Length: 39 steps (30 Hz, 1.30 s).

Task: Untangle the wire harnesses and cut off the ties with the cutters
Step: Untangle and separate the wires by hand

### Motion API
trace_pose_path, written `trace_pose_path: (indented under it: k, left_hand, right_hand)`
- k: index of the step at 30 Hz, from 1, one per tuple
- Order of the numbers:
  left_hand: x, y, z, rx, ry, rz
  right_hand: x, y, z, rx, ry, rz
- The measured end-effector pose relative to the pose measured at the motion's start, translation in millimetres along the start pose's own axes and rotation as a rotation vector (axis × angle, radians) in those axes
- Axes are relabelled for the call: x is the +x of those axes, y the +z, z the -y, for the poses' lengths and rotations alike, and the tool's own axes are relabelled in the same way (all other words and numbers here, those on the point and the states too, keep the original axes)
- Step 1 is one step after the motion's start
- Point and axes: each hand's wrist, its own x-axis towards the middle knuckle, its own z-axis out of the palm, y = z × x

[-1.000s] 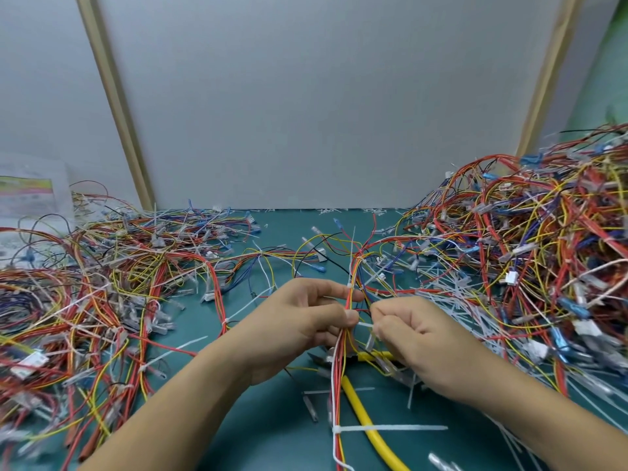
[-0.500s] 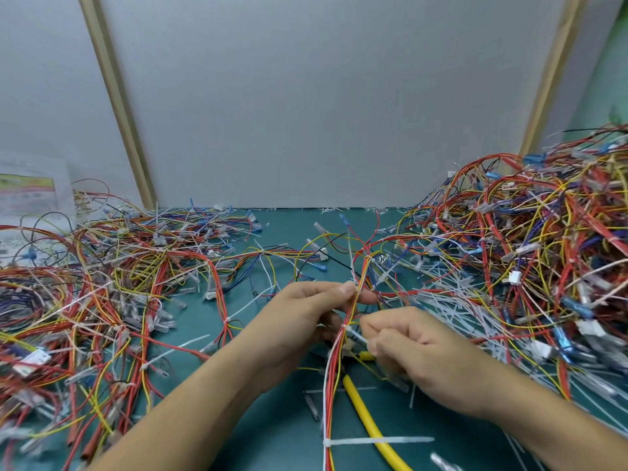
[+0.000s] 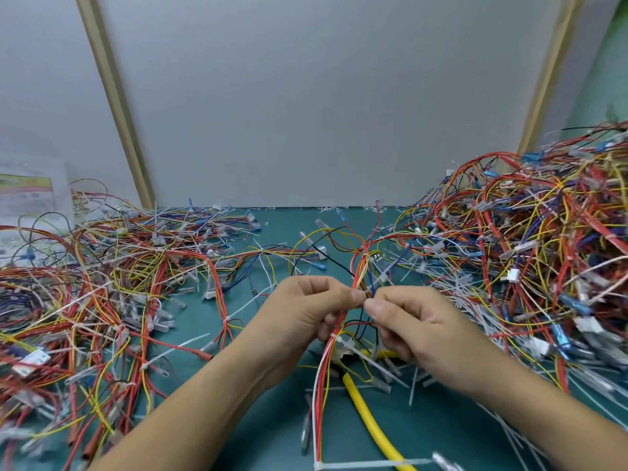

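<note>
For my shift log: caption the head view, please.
Left hand and right hand pinch a harness above the cutters lying on the mat, wire piles either side.

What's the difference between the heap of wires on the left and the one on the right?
The left heap lies low and spread out, with green mat showing between its loops; the right heap is stacked far higher and packed denser. Both are tangles of red, yellow and blue wires with white ties.
</note>
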Motion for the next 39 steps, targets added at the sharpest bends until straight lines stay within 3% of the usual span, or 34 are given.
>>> trace_pose_path:
  k: [5, 17, 23, 27, 29, 30, 32, 34, 39]
  left_hand:
    - [-0.9, -0.6, 0.6, 0.087, -0.01, 0.047]
    - [-3.4, 0.3, -3.1, 0.139, -0.036, 0.066]
    - [4.3, 1.7, -3.9, -0.062, -0.183, -0.033]
    - [-2.8, 7.7, -2.7, -0.052, -0.124, 0.114]
    - [-3.4, 6.4, -1.5, -0.07, -0.104, 0.084]
    - [-3.1, 6.0, -2.0, -0.059, -0.103, 0.058]
    - [-3.4, 4.9, -3.5, -0.026, -0.089, 0.046]
    - [-4.4, 5.5, -4.8, -0.016, -0.073, 0.06]
    - [-5.9, 4.8, -4.9, 0.028, -0.032, 0.034]
  right_hand:
    - [0.4, 2.5, 2.0, 0.137, 0.122, 0.065]
    - [-1.2, 4.2, 4.2, 0.171, 0.117, 0.054]
    - [-6.2, 10.4, 7.9, 0.073, -0.062, 0.1]
    - [-10.2, 18.2, 11.9, -0.212, -0.181, 0.234]
    - [-11.7, 17.4, 15.3, -0.174, -0.169, 0.278]
    - [-11.4, 14.8, 17.0, -0.076, -0.172, 0.211]
    - [-8.6, 5.0, 17.0, 0.112, -0.193, -0.079]
    - [-4.1, -5.2, 12.1, 0.119, -0.159, -0.321]
    - [1.4, -4.0, 1.0, -0.119, 0.005, -0.373]
